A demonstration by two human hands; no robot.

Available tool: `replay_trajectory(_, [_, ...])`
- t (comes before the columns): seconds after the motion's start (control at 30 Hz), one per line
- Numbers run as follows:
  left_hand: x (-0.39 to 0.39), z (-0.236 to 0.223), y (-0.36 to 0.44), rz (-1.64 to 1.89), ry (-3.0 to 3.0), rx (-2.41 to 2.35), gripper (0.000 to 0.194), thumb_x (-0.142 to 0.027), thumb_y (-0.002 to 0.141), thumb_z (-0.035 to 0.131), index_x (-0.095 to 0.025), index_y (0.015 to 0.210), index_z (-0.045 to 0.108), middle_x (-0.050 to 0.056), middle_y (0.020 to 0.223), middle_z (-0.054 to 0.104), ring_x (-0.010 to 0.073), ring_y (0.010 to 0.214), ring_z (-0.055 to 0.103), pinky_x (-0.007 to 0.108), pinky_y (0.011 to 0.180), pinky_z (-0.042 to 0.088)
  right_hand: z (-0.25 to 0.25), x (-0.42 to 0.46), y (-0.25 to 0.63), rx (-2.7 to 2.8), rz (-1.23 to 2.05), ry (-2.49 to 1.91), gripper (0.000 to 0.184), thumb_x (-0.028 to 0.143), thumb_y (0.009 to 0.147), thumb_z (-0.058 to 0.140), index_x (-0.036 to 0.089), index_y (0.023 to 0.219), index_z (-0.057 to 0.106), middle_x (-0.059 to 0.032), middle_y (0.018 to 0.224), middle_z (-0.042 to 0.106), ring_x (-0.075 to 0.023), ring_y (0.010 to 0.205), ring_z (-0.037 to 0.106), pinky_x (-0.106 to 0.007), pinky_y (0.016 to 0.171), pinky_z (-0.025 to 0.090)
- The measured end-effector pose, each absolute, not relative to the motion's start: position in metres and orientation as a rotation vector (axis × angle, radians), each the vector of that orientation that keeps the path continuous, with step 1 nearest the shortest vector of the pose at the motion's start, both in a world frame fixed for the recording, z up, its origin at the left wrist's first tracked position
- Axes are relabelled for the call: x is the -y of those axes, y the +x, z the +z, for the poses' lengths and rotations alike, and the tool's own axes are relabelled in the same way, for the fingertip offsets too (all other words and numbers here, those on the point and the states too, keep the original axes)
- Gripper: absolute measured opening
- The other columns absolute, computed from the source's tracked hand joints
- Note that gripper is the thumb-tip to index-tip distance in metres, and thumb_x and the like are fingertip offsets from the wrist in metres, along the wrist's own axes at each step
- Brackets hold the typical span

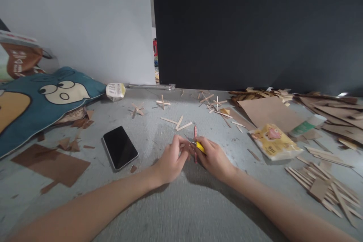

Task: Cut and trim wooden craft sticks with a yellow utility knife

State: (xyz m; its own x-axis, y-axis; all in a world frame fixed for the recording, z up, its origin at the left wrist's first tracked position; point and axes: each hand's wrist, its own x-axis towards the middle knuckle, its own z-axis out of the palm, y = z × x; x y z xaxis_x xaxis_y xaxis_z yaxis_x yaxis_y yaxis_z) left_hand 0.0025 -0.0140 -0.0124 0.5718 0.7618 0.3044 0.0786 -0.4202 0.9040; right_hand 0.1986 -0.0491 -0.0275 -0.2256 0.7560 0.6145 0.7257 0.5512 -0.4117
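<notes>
My right hand [217, 159] is closed round a yellow-handled utility knife [200, 146], its metal blade pointing left towards my other hand. The fingers of my left hand [172, 159] are pinched together beside the blade; what they grip is too small to make out. A thin red-and-white striped stick [195, 131] passes between the two hands, partly covered by the knife and fingers. Whether it is held or lies on the table cannot be told. Just beyond the hands lie wooden craft sticks [184, 126], some forming an angle.
A phone [120, 148] lies left, near brown cardboard pieces [56, 162] and a blue cushion [56, 102]. Small crossed-stick shapes [162, 102] stand at the back. On the right are a yellow packet [274, 141], a green-and-white tube [307, 125] and piled craft sticks [337, 193].
</notes>
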Motion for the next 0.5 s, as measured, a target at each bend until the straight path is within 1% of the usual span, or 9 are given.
replay_trajectory(0.23, [0.0145, -0.0095, 0.0034, 0.915, 1.832, -0.647, 0.004, -0.023, 0.101, 0.046, -0.023, 0.099, 0.043, 0.003, 0.082, 0.067, 0.0196, 0.082, 0.071, 0.034, 0.074, 0.054, -0.0206, 0.0509, 0.1964, 1.990, 0.068, -1.216, 0.013, 0.027, 0.108, 0.042, 0.024, 0.111, 0.054, -0.0060, 0.082, 0.074, -0.0199, 0.070, 0.073, -0.028, 0.065, 0.054])
replay_trajectory(0.37, [0.0164, -0.0094, 0.0041, 0.927, 1.810, -0.663, 0.006, -0.026, 0.103, 0.046, -0.023, 0.099, 0.043, 0.002, 0.079, 0.066, 0.0198, 0.081, 0.071, 0.034, 0.073, 0.054, -0.0204, 0.0510, 0.1963, 1.997, 0.077, -1.229, 0.013, 0.027, 0.108, 0.042, 0.023, 0.112, 0.054, -0.0060, 0.081, 0.073, -0.0201, 0.068, 0.072, -0.028, 0.064, 0.053])
replay_trajectory(0.5, [0.0149, -0.0120, 0.0041, 0.952, 1.809, -0.699, 0.007, -0.028, 0.103, 0.050, -0.023, 0.100, 0.046, 0.002, 0.079, 0.067, 0.0190, 0.076, 0.070, 0.033, 0.071, 0.053, -0.0205, 0.0502, 0.1968, 2.002, 0.098, -1.242, 0.013, 0.025, 0.107, 0.043, 0.023, 0.113, 0.055, -0.0068, 0.083, 0.073, -0.0207, 0.070, 0.072, -0.029, 0.065, 0.053])
